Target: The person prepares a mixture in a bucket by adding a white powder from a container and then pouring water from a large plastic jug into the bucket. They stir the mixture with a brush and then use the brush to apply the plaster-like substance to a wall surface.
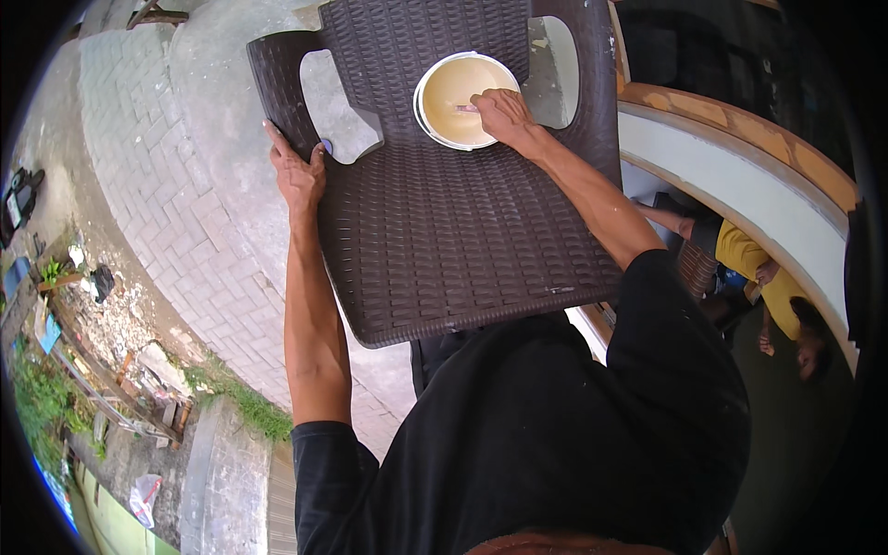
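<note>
A dark brown plastic chair with a woven pattern [451, 229] stands right before me. On its seat, near the backrest, is a round white bucket [420, 114] with cream-coloured liquid [447, 87] inside. My right hand [505, 116] reaches over the bucket's right side, its fingers closed on a small pinkish handle [466, 108]; the tool's other end is hidden. At the chair's left armrest is my left hand [300, 165], thumb and forefinger spread around its edge. A small blue-violet thing [327, 146] shows by the thumb; what it is I cannot tell.
Grey paving blocks [166, 208] run along the left, beside rubble [132, 305] and plants. On the right, a wall ledge with an orange-brown edge [749, 121] curves past the chair. Beyond it, a person in a yellow shirt [746, 250] is inside.
</note>
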{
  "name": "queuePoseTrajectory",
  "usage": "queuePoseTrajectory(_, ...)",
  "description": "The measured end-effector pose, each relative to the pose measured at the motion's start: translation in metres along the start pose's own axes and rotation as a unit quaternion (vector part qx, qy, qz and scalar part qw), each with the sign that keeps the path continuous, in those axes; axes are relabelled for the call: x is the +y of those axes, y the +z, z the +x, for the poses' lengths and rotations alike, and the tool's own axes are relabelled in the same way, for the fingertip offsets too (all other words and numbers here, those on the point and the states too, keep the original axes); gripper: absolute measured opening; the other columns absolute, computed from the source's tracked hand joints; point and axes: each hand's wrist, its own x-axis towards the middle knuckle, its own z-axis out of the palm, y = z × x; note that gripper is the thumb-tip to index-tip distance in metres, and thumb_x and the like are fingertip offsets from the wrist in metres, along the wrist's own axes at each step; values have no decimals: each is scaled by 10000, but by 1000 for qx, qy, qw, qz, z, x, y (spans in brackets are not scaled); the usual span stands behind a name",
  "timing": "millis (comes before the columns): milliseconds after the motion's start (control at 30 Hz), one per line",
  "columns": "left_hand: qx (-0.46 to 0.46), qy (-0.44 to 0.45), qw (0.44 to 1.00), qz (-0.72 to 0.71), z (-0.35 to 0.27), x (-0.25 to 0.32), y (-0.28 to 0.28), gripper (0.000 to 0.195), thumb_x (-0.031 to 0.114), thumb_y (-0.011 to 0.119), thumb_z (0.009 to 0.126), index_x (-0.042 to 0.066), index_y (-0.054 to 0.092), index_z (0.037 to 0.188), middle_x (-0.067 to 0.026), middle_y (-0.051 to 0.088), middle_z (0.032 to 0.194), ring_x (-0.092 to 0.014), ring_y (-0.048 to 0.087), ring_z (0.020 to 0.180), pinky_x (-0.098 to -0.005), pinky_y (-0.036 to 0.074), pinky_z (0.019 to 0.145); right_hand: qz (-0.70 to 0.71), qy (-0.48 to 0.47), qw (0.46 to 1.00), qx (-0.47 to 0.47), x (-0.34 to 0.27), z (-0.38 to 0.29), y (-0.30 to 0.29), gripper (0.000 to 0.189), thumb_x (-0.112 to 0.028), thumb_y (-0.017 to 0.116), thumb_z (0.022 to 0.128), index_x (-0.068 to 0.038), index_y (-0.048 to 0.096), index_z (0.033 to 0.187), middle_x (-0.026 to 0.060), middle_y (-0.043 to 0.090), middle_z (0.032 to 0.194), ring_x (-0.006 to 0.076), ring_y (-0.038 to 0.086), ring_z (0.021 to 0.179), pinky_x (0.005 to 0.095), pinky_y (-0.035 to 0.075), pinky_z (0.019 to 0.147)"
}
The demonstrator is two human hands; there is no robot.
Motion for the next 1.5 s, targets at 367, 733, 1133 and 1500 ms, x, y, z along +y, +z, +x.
queuePoseTrajectory(367,0,2,1000,3,1,1,-1,1048,224,722,800,154,-3,1554,-315,410,1345,-472,546,1115,-483,473,927,-26,20,998,58,-1,38,11,333,-83,443,879,-10,663,1118,226,682,932,342,678,862,448,523,757)
queuePoseTrajectory(733,-5,-7,1000,0,2,4,-1,1048,211,720,807,163,-12,1555,-317,410,1343,-474,558,1094,-485,476,923,7,-134,991,13,7,-7,36,149,-55,538,837,-44,606,969,135,628,882,312,629,889,436,484,802)
queuePoseTrajectory(1133,-2,8,1000,-10,1,2,0,1043,220,714,812,153,-16,1554,-308,407,1353,-463,546,1112,-472,475,922,-171,-49,982,68,13,26,19,141,-80,511,840,-49,635,898,161,679,830,313,682,791,446,507,669)
queuePoseTrajectory(1500,-7,-1,1000,-18,-2,-3,-3,1042,244,715,814,139,-12,1553,-333,412,1338,-481,504,1155,-482,439,965,57,252,965,-46,-31,24,4,204,-80,556,764,40,710,823,248,692,889,394,684,877,442,539,803)
